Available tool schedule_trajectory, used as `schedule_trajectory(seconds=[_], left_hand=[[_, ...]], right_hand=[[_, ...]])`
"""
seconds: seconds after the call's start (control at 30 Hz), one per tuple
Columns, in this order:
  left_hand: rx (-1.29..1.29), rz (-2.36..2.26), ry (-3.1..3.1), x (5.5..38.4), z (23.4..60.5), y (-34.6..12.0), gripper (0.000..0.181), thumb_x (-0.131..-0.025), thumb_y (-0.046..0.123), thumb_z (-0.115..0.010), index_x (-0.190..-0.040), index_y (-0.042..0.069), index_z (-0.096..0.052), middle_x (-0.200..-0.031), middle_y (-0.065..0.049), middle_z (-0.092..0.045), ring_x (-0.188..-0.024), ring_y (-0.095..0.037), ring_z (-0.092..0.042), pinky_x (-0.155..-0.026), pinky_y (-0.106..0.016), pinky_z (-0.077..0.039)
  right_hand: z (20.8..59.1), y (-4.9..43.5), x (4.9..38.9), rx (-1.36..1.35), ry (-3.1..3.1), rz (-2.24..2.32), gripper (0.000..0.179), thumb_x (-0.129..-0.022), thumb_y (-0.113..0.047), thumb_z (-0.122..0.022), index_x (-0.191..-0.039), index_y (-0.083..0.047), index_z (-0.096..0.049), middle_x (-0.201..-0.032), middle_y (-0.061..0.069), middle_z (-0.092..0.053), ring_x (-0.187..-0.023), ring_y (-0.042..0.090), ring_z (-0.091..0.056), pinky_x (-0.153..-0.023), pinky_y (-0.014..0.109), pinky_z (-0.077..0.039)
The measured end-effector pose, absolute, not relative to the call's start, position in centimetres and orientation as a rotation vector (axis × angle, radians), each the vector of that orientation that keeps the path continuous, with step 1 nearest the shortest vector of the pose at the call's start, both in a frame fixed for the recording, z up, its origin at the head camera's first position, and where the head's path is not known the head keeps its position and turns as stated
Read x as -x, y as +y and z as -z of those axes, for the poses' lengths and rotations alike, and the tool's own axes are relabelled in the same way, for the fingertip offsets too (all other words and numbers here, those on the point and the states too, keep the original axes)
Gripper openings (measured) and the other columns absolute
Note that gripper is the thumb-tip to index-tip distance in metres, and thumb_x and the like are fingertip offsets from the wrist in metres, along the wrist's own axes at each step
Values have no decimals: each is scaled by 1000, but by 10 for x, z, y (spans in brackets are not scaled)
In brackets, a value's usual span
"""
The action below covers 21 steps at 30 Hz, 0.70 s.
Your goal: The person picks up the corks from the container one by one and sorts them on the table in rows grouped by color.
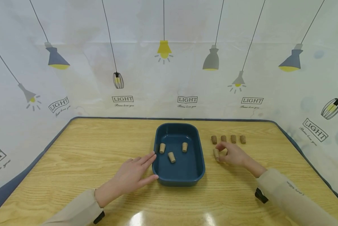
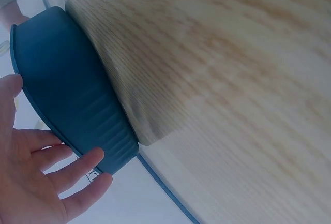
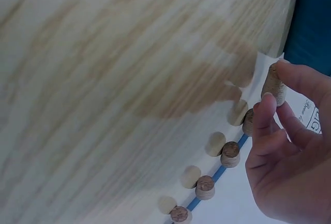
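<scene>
My right hand pinches a cork stopper between thumb and fingers, just right of a blue rectangular tub. Inside the tub lie three corks, one at the left, one at the right and one lower in the middle. My left hand has its fingers extended, with the tips touching the tub's left rim. In the left wrist view those spread fingers lie along the tub's side.
Beyond my right hand several corks stand in a row on the wooden table, the rightmost cork near the back right. Behind the table hangs a pale cloth printed with lamps. A dark blue edge runs along the tabletop's back.
</scene>
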<state>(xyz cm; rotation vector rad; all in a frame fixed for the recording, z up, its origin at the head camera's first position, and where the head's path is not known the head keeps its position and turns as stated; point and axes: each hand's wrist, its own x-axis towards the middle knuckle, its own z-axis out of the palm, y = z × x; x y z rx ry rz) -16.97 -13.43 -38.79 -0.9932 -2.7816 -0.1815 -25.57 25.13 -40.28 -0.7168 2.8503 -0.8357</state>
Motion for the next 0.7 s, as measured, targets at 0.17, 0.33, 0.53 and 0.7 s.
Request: schedule_trajectory(seconds=[0.17,0.33,0.53,0.7], left_hand=[[993,184,-2785,169,387,-134,69,-87,58,-34,-136,8,-37,-138,-5,-33,-104,-26,-51,-78,-43,-43],[995,191,-2777,169,388,-134,69,-87,58,-35,-136,8,-37,-138,-5,-33,-104,-26,-52,-77,-43,-43],[999,186,-2768,169,388,-134,70,-87,58,-34,-135,8,-37,-138,-5,-33,-104,-25,-52,-77,-43,-43],[1001,187,-2762,169,388,-134,69,-87,58,-35,-135,8,-37,-138,-5,-34,-103,-25,-52,-76,-42,-43]], right_hand=[[407,255,258,683,2864,832,37,-75,-8,-67,-107,3,-53,-100,16,-55,-70,15,-53,-60,32,-44],[409,257,259,675,2846,847,38,-75,-8,-67,-108,4,-53,-99,15,-54,-65,13,-51,-58,31,-43],[411,257,259,673,2843,854,39,-75,-9,-67,-108,4,-52,-99,15,-54,-64,12,-50,-57,31,-42],[410,257,258,673,2848,856,40,-75,-8,-66,-110,5,-51,-102,17,-53,-63,13,-50,-58,31,-42]])
